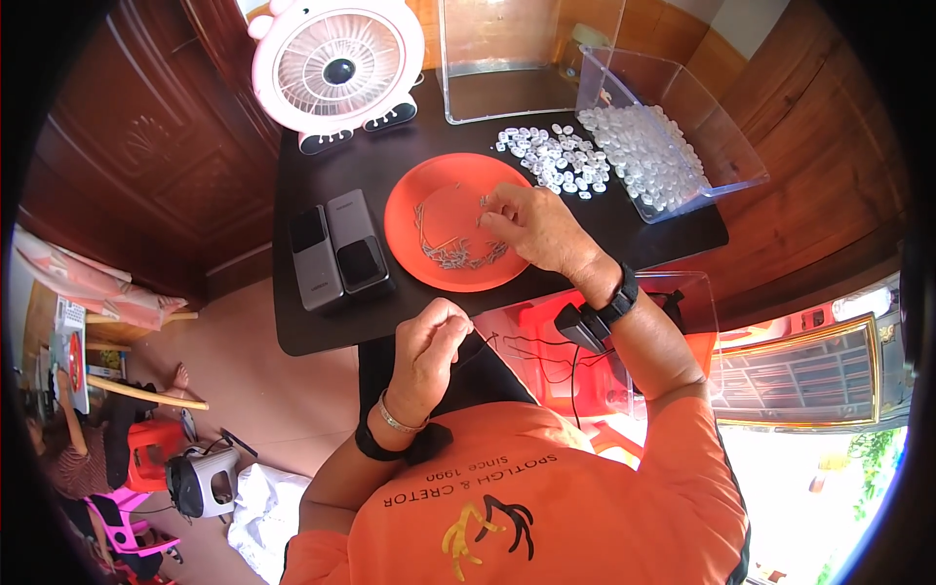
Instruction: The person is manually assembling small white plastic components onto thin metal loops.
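Note:
An orange round plate (439, 210) lies on the black table (390, 161) and holds several thin metal pins (458, 255). My right hand (531, 224) rests over the plate's right side, its fingertips pinched at the pins near the top. My left hand (429, 346) hovers below the table's near edge, fingers closed on a thin black cord (483, 343) that trails right over a red basket (575, 366) in a clear bin on my lap. Small clear plastic pieces (561, 156) lie loose on the table behind the plate.
A tilted clear box (726, 132) filled with more clear pieces stands at the back right, another clear box (458, 58) behind it. A pink desk fan (336, 63) stands at the back left. Two dark rectangular devices (336, 249) lie left of the plate. A person sits on the floor at far left.

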Motion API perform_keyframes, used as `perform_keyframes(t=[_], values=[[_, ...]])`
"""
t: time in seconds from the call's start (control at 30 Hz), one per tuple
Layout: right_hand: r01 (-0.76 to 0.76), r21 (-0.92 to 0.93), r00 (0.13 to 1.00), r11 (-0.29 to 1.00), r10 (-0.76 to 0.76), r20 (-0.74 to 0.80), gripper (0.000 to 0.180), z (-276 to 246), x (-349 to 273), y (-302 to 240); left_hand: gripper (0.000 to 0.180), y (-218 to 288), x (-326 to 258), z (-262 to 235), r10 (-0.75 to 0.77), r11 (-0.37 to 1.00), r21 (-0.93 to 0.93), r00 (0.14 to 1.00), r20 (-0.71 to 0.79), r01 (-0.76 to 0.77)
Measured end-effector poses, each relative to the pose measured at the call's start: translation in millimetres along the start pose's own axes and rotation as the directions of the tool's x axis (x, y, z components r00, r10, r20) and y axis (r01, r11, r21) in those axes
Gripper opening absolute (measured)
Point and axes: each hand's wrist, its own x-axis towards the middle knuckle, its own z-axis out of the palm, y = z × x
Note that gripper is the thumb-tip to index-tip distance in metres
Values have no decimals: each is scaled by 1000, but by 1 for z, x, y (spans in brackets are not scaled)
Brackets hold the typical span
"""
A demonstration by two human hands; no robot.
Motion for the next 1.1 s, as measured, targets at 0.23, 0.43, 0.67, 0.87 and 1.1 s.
perform_keyframes(t=[0.23,0.43,0.67,0.87,1.1], values=[[-222,431,973,875,173,150,31,-3,-5,-9,13,12,19,-1,186,972,153,981,-48,-177],[-326,549,943,770,226,242,32,2,-12,-14,22,19,50,7,382,827,462,923,-40,-322],[-210,613,976,762,130,172,31,12,-35,-27,24,14,56,14,466,739,541,885,22,-402],[-139,620,989,772,82,120,30,16,-39,-26,30,6,59,10,322,897,322,947,-7,-303],[-14,524,998,852,40,-38,19,15,-44,-28,24,8,61,13,164,982,98,986,-28,-161]])
